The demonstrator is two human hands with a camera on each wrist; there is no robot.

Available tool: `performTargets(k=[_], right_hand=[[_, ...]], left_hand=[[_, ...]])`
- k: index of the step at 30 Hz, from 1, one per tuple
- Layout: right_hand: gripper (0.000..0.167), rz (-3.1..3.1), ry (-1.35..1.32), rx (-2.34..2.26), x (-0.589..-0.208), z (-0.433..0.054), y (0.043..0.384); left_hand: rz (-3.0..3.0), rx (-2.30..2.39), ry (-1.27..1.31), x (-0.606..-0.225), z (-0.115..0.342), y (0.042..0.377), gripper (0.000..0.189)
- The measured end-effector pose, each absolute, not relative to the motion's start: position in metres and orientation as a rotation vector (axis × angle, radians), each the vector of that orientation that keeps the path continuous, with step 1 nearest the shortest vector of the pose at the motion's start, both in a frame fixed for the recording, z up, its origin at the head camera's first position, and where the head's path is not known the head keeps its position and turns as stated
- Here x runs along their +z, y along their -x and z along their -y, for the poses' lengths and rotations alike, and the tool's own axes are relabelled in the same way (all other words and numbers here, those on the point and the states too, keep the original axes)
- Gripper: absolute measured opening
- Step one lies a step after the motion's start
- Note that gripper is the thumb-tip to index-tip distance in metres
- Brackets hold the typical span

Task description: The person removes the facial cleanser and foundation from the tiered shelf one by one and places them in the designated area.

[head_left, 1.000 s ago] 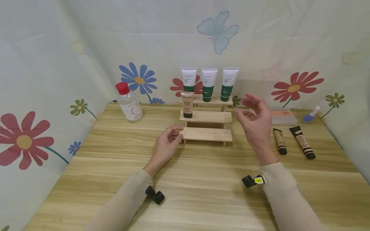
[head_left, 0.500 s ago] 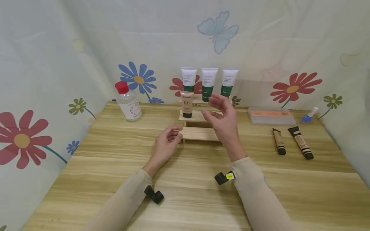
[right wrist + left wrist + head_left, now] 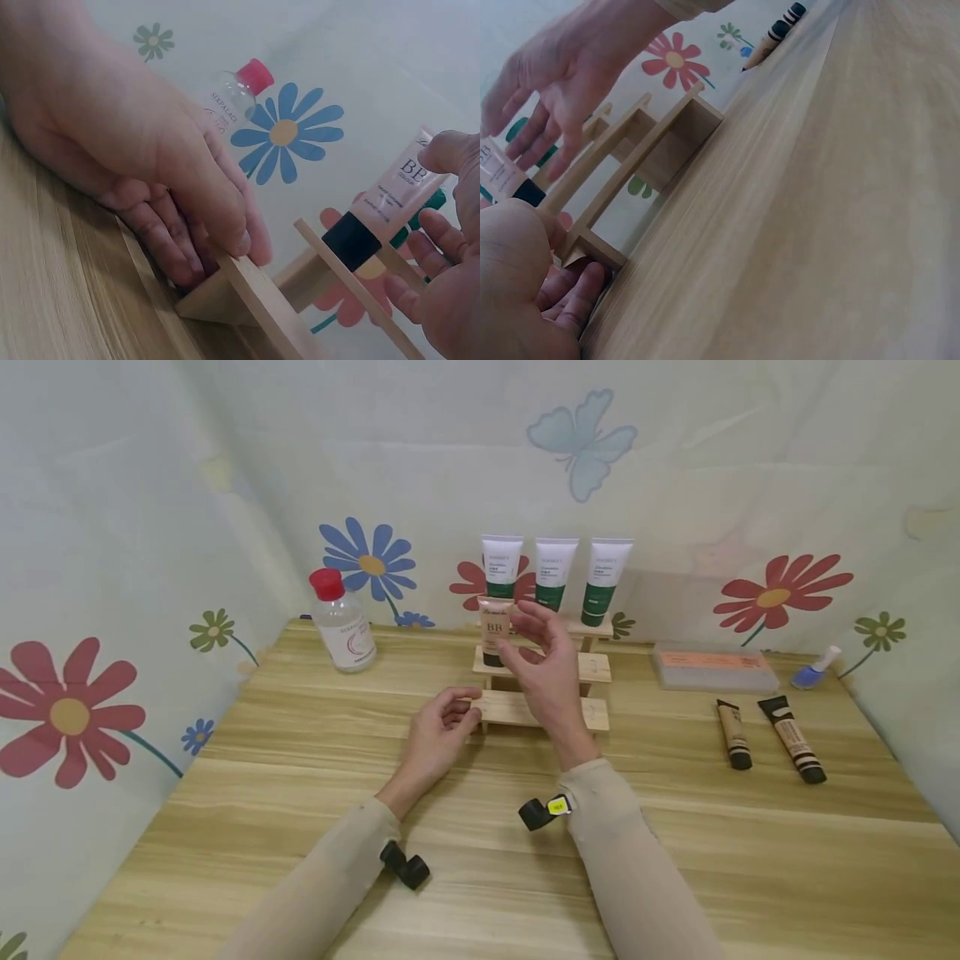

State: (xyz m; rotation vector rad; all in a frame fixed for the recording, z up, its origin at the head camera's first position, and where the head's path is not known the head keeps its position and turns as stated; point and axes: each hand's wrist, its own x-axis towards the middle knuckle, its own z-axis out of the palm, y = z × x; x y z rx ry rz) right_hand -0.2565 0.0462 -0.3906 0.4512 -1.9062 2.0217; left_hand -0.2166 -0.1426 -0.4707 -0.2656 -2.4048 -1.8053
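A small beige BB cream tube [image 3: 492, 625] stands cap down on the left end of the middle step of a wooden three-step display stand [image 3: 502, 707]. My right hand [image 3: 553, 677] is at the tube's right side. Its thumb overlaps the tube's front, while the other fingers are spread beside it in the right wrist view. With thumb and fingers, my left hand [image 3: 438, 731] grips the left end of the lowest step. Three white and green tubes [image 3: 606, 578] stand in a row on the top step; the right hand partly hides the middle one.
Left of the stand is a clear bottle [image 3: 348, 635] with a red cap. To the right lie two beige tubes with black caps [image 3: 733, 735] [image 3: 793, 739], a flat clear box [image 3: 716, 668] and a blue nail polish bottle [image 3: 816, 668]. A flowered cloth hangs behind.
My right hand has moved left from beside the stand, across its front, to the BB cream tube. The left hand keeps its grip on the lowest step.
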Motion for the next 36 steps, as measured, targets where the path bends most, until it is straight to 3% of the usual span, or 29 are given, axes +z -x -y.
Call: performTargets(k=[19, 36], right_hand=[[0.037, 1.964, -0.409, 2.025, -0.4, -0.032, 0.266], [0.039, 1.972, -0.381, 1.937, -0.367, -0.059, 0.254]], left_hand=[[2.394, -1.805, 0.252, -0.47, 0.14, 0.216, 0.024], [2.411, -1.797, 0.248, -0.471, 0.142, 0.216, 0.024]])
